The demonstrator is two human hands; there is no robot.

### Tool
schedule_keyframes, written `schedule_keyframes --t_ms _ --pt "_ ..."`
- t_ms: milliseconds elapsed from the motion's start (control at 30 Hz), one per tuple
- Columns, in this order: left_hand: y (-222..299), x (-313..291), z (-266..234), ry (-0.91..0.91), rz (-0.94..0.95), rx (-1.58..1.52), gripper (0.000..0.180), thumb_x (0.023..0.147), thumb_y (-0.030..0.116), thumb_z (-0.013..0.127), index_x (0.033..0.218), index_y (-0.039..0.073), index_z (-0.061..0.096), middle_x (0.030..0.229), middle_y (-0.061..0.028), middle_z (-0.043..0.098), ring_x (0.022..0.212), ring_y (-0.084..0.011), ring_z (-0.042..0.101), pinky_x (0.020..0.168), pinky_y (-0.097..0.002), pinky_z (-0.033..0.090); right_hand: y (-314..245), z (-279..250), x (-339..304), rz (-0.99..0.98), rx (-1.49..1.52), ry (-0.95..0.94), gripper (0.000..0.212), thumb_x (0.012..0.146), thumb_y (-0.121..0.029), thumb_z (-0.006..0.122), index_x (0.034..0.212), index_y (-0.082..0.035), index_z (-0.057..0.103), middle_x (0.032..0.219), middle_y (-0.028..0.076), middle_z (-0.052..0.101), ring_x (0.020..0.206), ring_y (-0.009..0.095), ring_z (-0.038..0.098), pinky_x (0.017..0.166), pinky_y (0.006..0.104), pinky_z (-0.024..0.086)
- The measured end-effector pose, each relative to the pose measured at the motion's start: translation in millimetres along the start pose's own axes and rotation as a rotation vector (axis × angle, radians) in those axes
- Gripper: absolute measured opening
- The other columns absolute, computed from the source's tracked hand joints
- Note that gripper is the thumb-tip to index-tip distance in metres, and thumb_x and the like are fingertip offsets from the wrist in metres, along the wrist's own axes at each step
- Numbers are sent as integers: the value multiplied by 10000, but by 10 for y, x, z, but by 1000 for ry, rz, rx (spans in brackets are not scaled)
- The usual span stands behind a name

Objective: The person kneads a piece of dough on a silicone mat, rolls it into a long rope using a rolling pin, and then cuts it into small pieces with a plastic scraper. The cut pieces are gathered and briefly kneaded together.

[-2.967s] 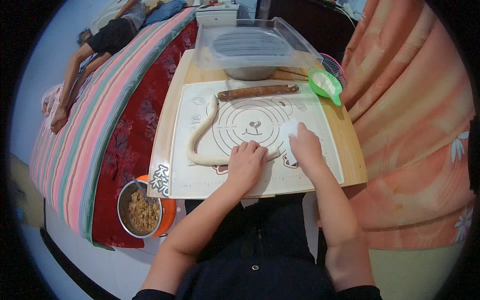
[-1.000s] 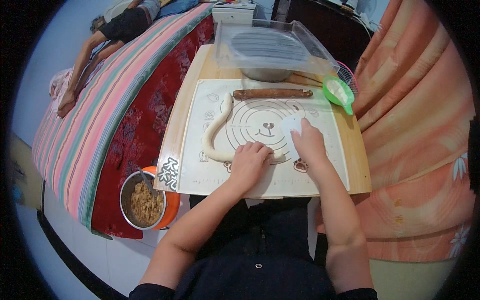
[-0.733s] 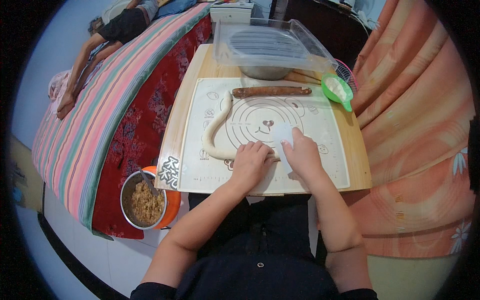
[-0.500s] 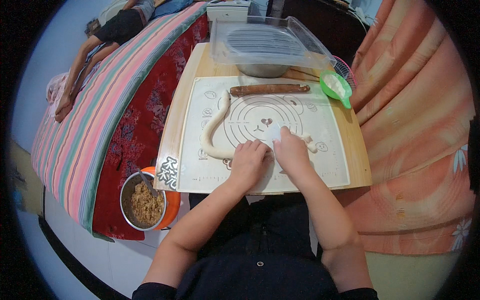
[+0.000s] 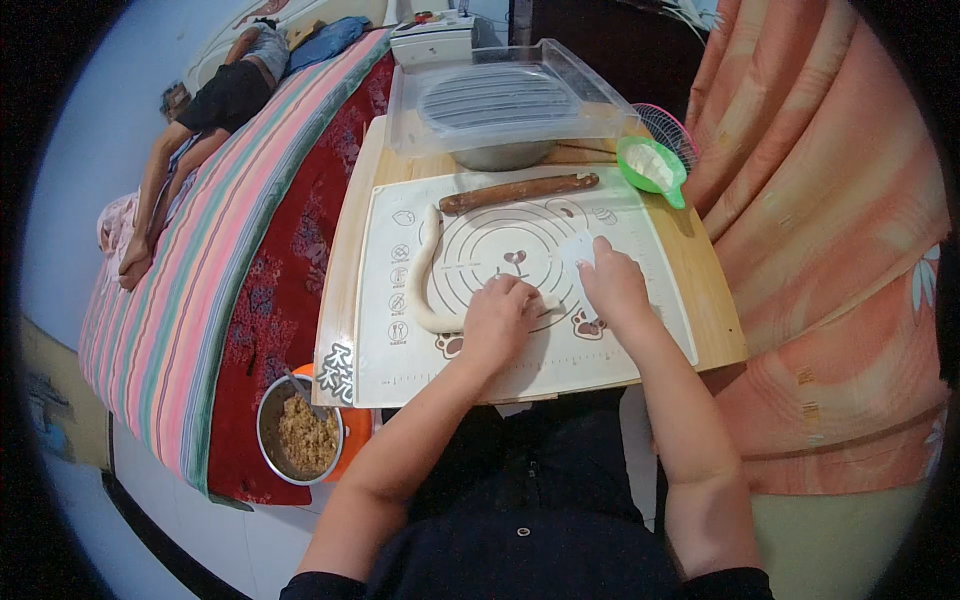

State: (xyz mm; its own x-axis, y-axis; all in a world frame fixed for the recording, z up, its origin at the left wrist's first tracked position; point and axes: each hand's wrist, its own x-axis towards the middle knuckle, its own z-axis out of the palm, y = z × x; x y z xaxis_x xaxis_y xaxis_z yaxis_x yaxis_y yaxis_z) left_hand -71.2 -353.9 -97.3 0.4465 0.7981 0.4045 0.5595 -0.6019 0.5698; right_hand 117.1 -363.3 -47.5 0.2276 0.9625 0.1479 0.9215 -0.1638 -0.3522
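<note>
Firmly, the right hand (image 5: 616, 288) pinches a white scraper (image 5: 574, 250) between thumb and fingers. Just to its left, the left hand (image 5: 503, 315) curves over the dough rope (image 5: 424, 285), fingers together; how hard it presses cannot be told. A short end pokes out toward the scraper, and the rest bends away beyond the left hand. A clean cut probably calls for an upright edge, a straight push and fingertips tucked clear. Under both hands lies a printed mat (image 5: 405, 362) on a wooden table (image 5: 343, 300). Beyond the grip sit a rolling pin (image 5: 520, 193), a green scoop (image 5: 664, 180) of white powder and a clear tray (image 5: 420, 140) over a metal bowl (image 5: 500, 157). Farther left are a pot (image 5: 268, 440) of filling and a striped bed (image 5: 170, 350) with someone lying on it; rightward hangs an orange curtain (image 5: 810, 250).
</note>
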Motion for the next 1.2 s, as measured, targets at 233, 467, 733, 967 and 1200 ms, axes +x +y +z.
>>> schedule_keyframes --t_ms 233,467,733,967,1200 --pt "-83 -7 50 62 -1 7 163 841 178 675 921 37 653 920 -141 644 884 -342 605 792 -437 470 -326 -120 -210 -48 117 -48 241 894 -201 585 1000 10 537 838 260 667 815 439 652 774 526 501" --pt "-104 -10 58 31 -9 35 139 836 152 663 915 39 646 897 -142 638 875 -344 604 787 -438 473 -432 161 -185 -34 47 -96 228 884 -167 579 1023 9 537 861 260 671 837 428 661 787 508 506" --pt "-95 -154 -113 12 21 264 170 835 154 651 994 100 672 1018 -71 627 1002 -275 580 871 -423 444 -443 284 129 -15 51 -81 231 890 -174 579 1028 8 544 912 263 673 906 429 655 831 512 496" --pt "-59 -344 -97 30 26 90 178 815 175 688 976 110 650 968 -56 628 951 -274 579 836 -415 439 -385 -42 -165 -29 102 -80 266 904 -228 583 1016 10 540 902 257 672 875 438 647 813 514 495" --pt "-42 -374 -62 88 50 74 193 785 152 704 953 96 628 937 -57 615 934 -275 575 822 -412 433 -498 31 -386 -117 101 -97 256 903 -220 581 1003 10 531 843 261 666 822 437 654 755 515 509"
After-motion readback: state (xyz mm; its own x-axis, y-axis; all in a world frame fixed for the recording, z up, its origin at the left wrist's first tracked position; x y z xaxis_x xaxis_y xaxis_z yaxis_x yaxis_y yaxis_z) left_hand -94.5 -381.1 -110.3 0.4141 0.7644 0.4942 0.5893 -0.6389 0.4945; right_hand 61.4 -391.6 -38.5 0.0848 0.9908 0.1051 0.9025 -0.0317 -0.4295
